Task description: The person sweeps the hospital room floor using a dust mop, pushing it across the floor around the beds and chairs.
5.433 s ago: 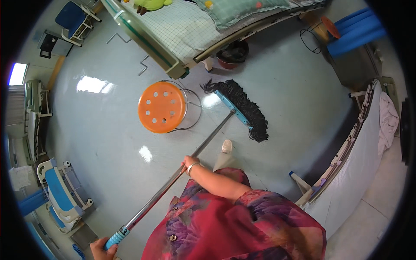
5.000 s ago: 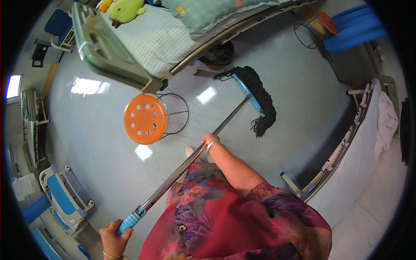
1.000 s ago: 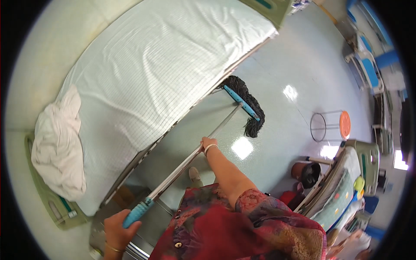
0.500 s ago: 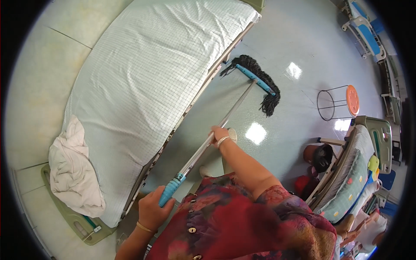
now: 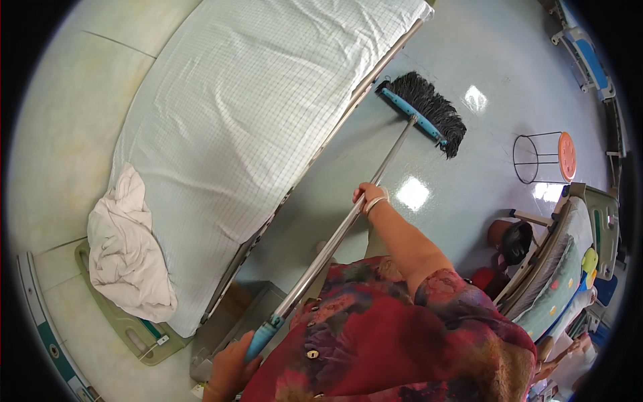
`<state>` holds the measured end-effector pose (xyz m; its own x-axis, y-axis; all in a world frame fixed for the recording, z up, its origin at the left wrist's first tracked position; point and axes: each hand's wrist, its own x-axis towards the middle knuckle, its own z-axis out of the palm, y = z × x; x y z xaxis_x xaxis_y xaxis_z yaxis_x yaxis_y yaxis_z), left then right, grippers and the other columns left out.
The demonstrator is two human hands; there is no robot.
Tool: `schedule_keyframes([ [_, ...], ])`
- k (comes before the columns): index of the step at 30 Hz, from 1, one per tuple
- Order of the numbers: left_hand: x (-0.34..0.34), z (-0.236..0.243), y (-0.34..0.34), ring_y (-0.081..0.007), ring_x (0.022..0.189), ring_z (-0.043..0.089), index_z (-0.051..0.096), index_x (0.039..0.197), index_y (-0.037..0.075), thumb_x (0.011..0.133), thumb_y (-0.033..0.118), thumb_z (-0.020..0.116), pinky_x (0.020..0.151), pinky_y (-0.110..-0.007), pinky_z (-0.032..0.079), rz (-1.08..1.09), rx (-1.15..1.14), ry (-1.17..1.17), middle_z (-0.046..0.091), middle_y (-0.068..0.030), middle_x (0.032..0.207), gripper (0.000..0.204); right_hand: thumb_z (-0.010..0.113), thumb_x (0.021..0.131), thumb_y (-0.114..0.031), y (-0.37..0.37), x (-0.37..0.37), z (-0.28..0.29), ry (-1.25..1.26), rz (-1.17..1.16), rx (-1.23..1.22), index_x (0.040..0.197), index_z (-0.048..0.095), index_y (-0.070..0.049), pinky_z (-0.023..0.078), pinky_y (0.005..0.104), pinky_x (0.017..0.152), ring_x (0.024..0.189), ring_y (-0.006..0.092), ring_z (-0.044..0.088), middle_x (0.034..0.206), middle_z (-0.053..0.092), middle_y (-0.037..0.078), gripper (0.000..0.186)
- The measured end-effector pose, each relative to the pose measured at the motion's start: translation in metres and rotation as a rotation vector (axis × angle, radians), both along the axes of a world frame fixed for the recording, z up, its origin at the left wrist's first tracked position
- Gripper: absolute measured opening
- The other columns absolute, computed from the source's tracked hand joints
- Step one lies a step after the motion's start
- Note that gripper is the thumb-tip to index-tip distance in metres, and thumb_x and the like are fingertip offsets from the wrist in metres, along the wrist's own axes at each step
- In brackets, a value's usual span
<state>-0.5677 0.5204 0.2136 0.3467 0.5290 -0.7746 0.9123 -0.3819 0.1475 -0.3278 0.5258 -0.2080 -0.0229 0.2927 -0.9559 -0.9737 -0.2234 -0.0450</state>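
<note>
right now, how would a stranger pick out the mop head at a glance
Start at the large pale checked bedsheet and follow its right edge toward the top. Just right of there, on the grey floor, the mop head sits at the far end of the metal handle. Unlike the orange-seated stool further right, it has shaggy black strands along a blue bar.

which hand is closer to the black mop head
Right. The right hand grips the metal pole partway toward the black mop head; the left hand holds the blue handle grip at the opposite end.
</note>
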Motion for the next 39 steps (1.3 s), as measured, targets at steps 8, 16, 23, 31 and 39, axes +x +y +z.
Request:
schedule_keyframes([
  [8,-0.133,0.109,-0.018,-0.028,0.054,0.053,0.052,0.085,0.003,0.053,0.007,0.059,0.052,-0.028,0.042,0.251,0.25,0.235,0.053,-0.0143,0.062,0.033,0.043,0.066,-0.014,0.01,-0.225,0.083,0.187,0.289,-0.034,0.057,0.043,-0.002,0.036,0.0375,0.036,0.043,0.0268,0.045,0.051,0.045,0.014,0.015],
  [16,-0.208,0.165,-0.025,-0.0188,0.052,0.052,0.054,0.087,-0.002,0.06,0.013,0.062,0.049,-0.031,0.041,0.359,0.246,0.476,0.056,-0.0154,0.063,0.032,0.044,0.067,-0.006,-0.004,-0.343,0.123,0.395,0.21,-0.119,0.067,0.041,0.003,0.034,0.0322,0.03,0.039,0.0207,0.045,0.05,0.045,0.012,0.01],
  [23,-0.209,0.116,-0.025,-0.0128,0.052,0.051,0.054,0.08,-0.003,0.06,0.009,0.059,0.05,-0.026,0.041,0.393,0.219,0.478,0.054,-0.0116,0.059,0.025,0.042,0.072,-0.007,0.008,-0.31,0.092,0.471,0.162,-0.287,0.08,0.038,0.002,0.033,0.0308,0.033,0.041,0.018,0.042,0.056,0.041,0.01,0.012],
  [31,-0.143,0.06,0.024,-0.0086,0.046,0.046,0.056,0.071,-0.003,0.052,0.01,0.063,0.045,-0.024,0.038,0.326,0.288,0.324,0.051,-0.0062,0.05,0.024,0.04,0.07,-0.011,0.044,-0.199,0.073,0.127,0.193,-0.297,0.066,0.043,0.007,0.033,0.0326,0.027,0.034,0.0231,0.044,0.051,0.048,0.014,0.019],
  [39,-0.037,-0.01,0.052,-0.0102,0.046,0.045,0.055,0.071,-0.002,0.054,0.013,0.061,0.045,-0.025,0.038,0.245,0.239,0.181,0.049,-0.0072,0.051,0.024,0.037,0.067,-0.01,0.054,-0.07,-0.013,0.024,0.189,-0.11,0.056,0.045,0.002,0.034,0.0323,0.027,0.03,0.0235,0.042,0.044,0.045,0.013,0.018],
])
